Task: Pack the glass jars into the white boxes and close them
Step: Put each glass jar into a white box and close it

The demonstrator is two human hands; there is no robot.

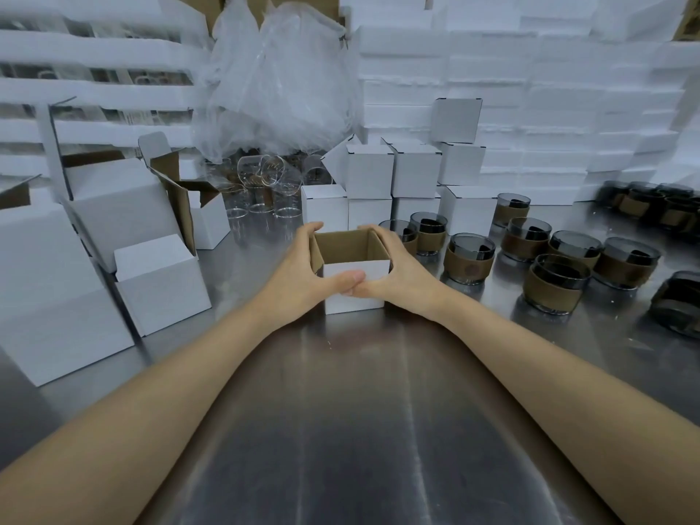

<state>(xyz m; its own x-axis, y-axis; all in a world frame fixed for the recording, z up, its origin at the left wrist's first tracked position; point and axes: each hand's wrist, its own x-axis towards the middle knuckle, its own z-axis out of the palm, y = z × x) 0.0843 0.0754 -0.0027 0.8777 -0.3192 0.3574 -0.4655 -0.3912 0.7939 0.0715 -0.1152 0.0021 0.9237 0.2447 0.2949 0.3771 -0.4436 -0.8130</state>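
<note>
- The left hand (303, 270) and the right hand (394, 272) clasp an open white box (356, 276) from either side, fingers curled over its side walls and both thumbs pressed together on its white front face.
- The box stands upright on the steel table (360, 430), top open, its brown cardboard inside showing; no jar can be seen in it.
- To the right, well within reach, dark glass jars (469, 257) with brown bands around them stand in loose rows on the table, none touching the held box.
- Behind the box, closed white boxes (414, 170) are stacked in two and three tiers.
- Left of the hands, larger white cartons (163, 282) lie tilted, some with flaps open.
- Clear glass cups (265, 180) sit behind, beneath a crumpled plastic bag (280, 77).
</note>
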